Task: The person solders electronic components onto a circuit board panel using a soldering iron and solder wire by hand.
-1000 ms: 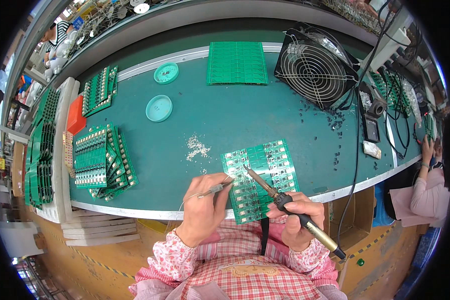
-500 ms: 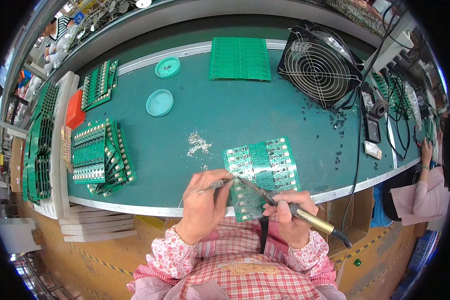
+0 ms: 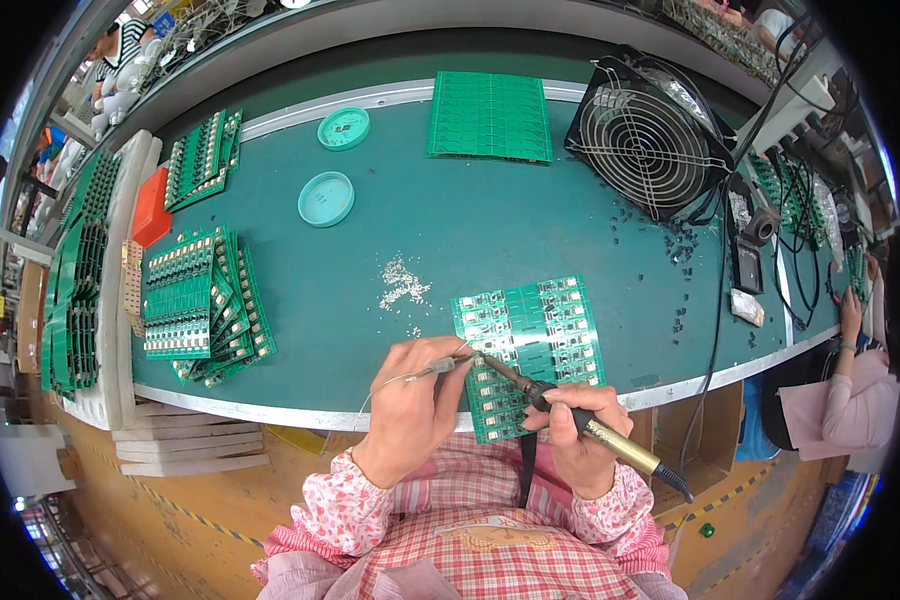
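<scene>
A green circuit board panel [image 3: 528, 340] with rows of small parts lies at the table's front edge, partly overhanging it. My right hand [image 3: 585, 425] is closed round a soldering iron [image 3: 620, 443] with a gold and black handle. Its tip meets the panel's left part, close to my left fingertips. In my left hand [image 3: 415, 400], thumb and fingers pinch a thin solder wire [image 3: 370, 392] that runs through a small grey tube [image 3: 436, 367]. The wire's end is by the iron's tip; whether they touch is too small to tell.
Stacked populated boards [image 3: 205, 305] stand at left, near a red box [image 3: 152, 208]. Two turquoise dishes [image 3: 326, 199] and a pile of tiny pale parts [image 3: 403, 284] lie mid-table. Bare green panels [image 3: 490, 115] are at the back, a black fan [image 3: 650, 140] at back right. A co-worker's arm [image 3: 850, 340] shows at far right.
The whole view has shifted slightly. Both hands keep their grips, and the iron's tip stays at the panel's left part beside the left fingertips.
</scene>
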A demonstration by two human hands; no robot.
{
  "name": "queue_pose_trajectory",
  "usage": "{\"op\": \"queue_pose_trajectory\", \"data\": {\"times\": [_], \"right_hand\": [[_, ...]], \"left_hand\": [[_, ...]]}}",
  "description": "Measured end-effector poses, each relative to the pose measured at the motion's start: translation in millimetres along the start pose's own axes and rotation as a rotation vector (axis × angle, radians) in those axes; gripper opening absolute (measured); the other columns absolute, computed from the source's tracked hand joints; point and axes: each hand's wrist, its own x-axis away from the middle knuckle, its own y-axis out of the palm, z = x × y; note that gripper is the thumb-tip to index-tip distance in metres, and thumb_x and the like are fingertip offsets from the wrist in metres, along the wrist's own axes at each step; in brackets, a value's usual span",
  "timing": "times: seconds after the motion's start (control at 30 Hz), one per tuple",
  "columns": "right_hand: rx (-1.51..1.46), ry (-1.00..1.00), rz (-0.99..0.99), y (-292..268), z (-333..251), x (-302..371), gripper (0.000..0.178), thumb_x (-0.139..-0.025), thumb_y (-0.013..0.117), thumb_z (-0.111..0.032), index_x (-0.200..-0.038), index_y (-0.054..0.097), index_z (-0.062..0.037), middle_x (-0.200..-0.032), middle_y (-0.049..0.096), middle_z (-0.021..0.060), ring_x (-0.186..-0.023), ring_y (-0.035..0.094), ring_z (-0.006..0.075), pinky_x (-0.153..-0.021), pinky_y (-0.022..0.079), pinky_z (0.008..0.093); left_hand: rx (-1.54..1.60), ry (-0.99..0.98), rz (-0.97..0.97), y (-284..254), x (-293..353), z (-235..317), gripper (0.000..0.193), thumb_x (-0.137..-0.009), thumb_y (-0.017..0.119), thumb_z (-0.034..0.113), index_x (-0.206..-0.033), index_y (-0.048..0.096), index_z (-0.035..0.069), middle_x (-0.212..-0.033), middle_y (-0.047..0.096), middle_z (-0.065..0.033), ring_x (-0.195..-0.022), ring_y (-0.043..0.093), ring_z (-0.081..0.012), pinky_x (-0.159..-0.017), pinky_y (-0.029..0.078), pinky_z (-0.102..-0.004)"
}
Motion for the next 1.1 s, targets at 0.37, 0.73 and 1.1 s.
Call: {"op": "queue_pose_trajectory", "data": {"times": [0.37,0.73,1.1], "right_hand": [[-0.048,0.056,0.054,5.3,-0.7,5.3,0.013,-0.092,0.070,-0.010,-0.099,0.062,-0.0016,-0.074,0.072,0.0101,-0.068,0.073,0.0181,-0.063,0.056,0.0286],[0.259,-0.176,-0.058,11.3,-27.5,-10.9,0.027,-0.076,0.082,-0.005,-0.097,0.065,0.0003,-0.077,0.072,0.0128,-0.066,0.072,0.0237,-0.058,0.057,0.0305],[0.352,-0.334,-0.108,9.2,-29.3,-9.5,0.025,-0.081,0.080,-0.009,-0.097,0.063,0.0016,-0.075,0.072,0.0123,-0.067,0.073,0.0238,-0.064,0.059,0.0317]], "left_hand": [[0.011,-0.001,0.027,0.9,0.8,0.1,0.021,-0.082,0.070,-0.004,-0.101,0.064,0.003,-0.098,0.068,-0.0085,-0.082,0.063,-0.0297,-0.073,0.050,-0.0373],[-0.018,0.004,0.037,1.8,-0.1,-0.5,0.016,-0.083,0.070,-0.003,-0.097,0.065,0.002,-0.098,0.069,-0.0088,-0.083,0.065,-0.0296,-0.073,0.051,-0.0370],[-0.006,0.013,0.045,1.9,0.9,-1.4,0.020,-0.083,0.071,-0.003,-0.101,0.064,0.003,-0.097,0.069,-0.0090,-0.083,0.065,-0.0299,-0.073,0.051,-0.0374]]}}
